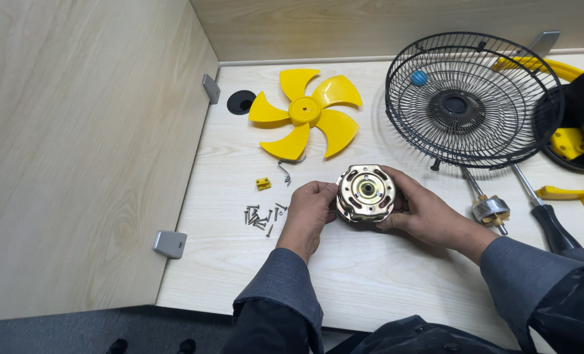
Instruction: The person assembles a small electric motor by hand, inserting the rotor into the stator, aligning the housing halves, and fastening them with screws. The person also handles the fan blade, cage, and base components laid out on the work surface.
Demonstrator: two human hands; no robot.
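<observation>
Both my hands hold a round metal fan motor point(365, 192) with a brass-coloured end plate just above the pale wooden desk point(370, 275). My left hand point(308, 213) grips its left side and my right hand point(423, 210) wraps its right side. A yellow five-bladed fan propeller point(305, 111) lies flat behind the motor. A pile of several small screws point(260, 216) rests just left of my left hand, with a small yellow clip point(263, 183) and a bent wire piece point(285, 172) nearby.
A black wire fan grille point(472, 98) with a blue knob sits at the back right. A rotor with its shaft point(488, 206) and a black-handled screwdriver point(550, 219) lie to the right. Yellow fan housing parts point(577, 141) are at the far right. A wooden partition point(82, 151) stands on the left.
</observation>
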